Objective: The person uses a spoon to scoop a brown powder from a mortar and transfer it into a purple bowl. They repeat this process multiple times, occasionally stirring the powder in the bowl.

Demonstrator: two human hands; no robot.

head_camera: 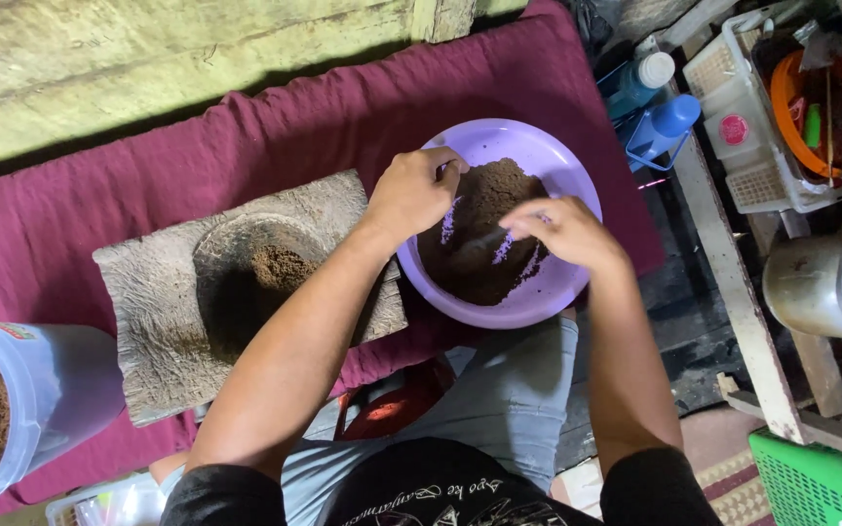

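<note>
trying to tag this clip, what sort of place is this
Probably a simple home kitchen with work done on the floor: a stone grinding slab on a maroon cloth, a purple bowl of brown powder, and a dish rack beside a metal pot.

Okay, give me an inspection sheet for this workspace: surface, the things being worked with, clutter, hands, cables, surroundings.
Surface: maroon cloth spread under the work.
Job's things: purple bowl holding brown powder; stone mortar slab with some powder in its hollow.
Clutter: clear tub of brown powder at the left edge.
Hands: left hand on the bowl's rim; right hand over the powder, holding a thin utensil, blurred.
Cables: nothing seen.
Surroundings: blue bottles, white basket with orange dish, metal pot, green crate.
</note>
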